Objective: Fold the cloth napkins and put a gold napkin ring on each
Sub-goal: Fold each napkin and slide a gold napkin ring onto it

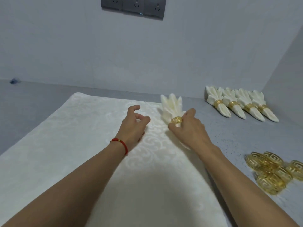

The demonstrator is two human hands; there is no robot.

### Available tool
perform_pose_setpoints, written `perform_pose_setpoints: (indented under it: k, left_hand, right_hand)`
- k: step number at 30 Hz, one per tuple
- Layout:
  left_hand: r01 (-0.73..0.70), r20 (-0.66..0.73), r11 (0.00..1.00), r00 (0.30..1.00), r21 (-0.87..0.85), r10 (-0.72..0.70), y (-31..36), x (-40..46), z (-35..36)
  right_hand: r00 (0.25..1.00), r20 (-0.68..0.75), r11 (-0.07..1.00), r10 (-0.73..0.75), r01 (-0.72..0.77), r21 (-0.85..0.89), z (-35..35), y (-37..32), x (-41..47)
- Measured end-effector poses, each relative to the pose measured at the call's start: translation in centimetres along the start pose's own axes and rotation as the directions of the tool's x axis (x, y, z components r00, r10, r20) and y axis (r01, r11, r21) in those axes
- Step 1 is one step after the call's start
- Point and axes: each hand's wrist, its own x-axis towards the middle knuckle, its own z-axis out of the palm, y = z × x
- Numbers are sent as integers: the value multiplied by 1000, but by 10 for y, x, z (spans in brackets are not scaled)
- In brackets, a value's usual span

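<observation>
- Fingers (188, 113) of the right hand (190, 128) curl round a folded napkin (171, 106) at its gold ring (176, 120), thumb on the near side of the ring, the other fingertips on the far side.
- Folded napkin fans out in points away from the person, beyond the ring; its narrow tail runs back under the right palm and shows just past the wrist. It lies at the right edge of a flat white cloth (82, 136), partly on the grey table (229, 133).
- Left hand (133, 126) is over the flat cloth, just left of the ringed napkin, fingers loosely bent and grasping nothing. A red cord bracelet (120, 144) circles that wrist.
- Flat cloth, patterned with scrolls, spreads across the table under both forearms.
- Four finished napkins (241, 104), each with a gold ring, lie side by side at the far right against the wall.
- Loose gold rings (270, 171) sit heaped at the near right of the table, well apart from the hands.
- Grey sockets (132, 7) are on the wall above.
</observation>
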Motion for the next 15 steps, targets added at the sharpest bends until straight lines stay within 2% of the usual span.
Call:
perform_pose_setpoints:
  k: [6, 11, 15]
  left_hand:
    - [-83, 22, 979, 997, 185, 80, -9, 1, 2]
    - [-120, 4, 953, 992, 280, 124, -16, 7, 5]
    - [-111, -21, 932, 992, 345, 126, -17, 12, 5]
  right_hand:
    - [964, -163, 970, 210, -226, -90, -2, 65, 83]
    - [901, -348, 948, 260, -306, -85, 15, 98, 137]
    - [876, -393, 936, 281, -340, -89, 24, 109, 168]
